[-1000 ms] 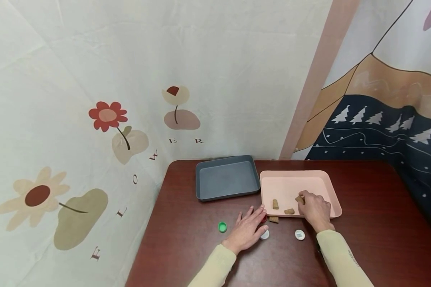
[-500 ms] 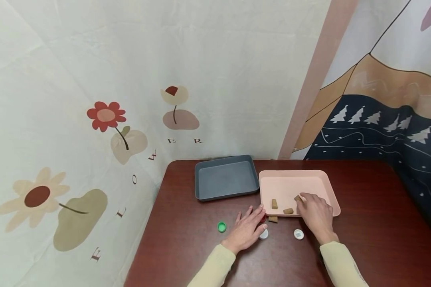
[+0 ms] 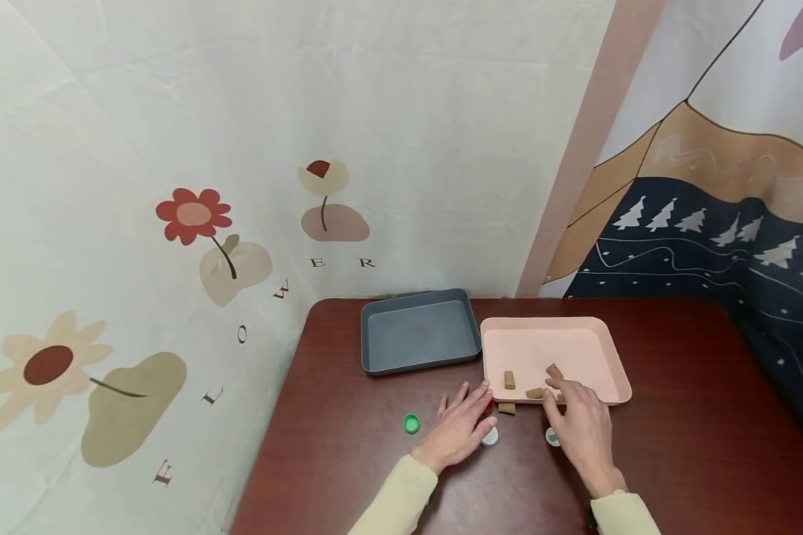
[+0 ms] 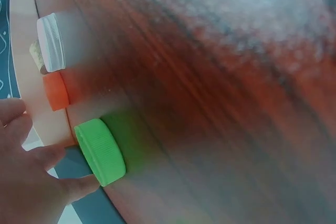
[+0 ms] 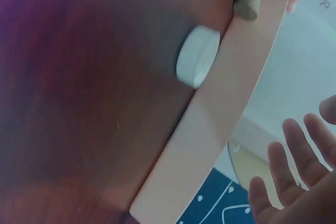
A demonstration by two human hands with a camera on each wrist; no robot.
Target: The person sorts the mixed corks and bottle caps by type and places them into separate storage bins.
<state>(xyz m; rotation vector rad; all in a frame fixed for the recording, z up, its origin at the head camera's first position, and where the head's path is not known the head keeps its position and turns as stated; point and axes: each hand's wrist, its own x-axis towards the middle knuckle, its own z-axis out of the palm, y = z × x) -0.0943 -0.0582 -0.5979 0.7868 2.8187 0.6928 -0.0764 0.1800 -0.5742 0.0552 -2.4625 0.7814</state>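
Note:
My left hand [image 3: 456, 427] lies with fingers extended, its fingertips at the near left corner of the pink tray [image 3: 549, 334]. By it are a green bottle cap [image 3: 411, 423], a white cap [image 3: 489, 436] and a red cap [image 4: 55, 92], partly covered by the fingers in the head view. My right hand [image 3: 581, 431] hovers over the tray's near rim, fingers loosely spread and holding nothing. Inside the tray lie corks: one upright-looking cork [image 3: 509, 380], one cork [image 3: 534, 393] near the rim, and a tilted cork [image 3: 554, 370] just beyond the right fingertips.
Another cork [image 3: 506, 409] lies on the table just outside the tray's near edge. A second white cap [image 3: 552, 437] is partly hidden by the right thumb. The dark grey tray [image 3: 421, 334] stands left of the pink one, before the curtain [image 3: 428, 148].
My right hand has let go of the cork it was pinching, which now lies in the pink tray. That hand has drawn back towards the near rim. My left hand stays put.

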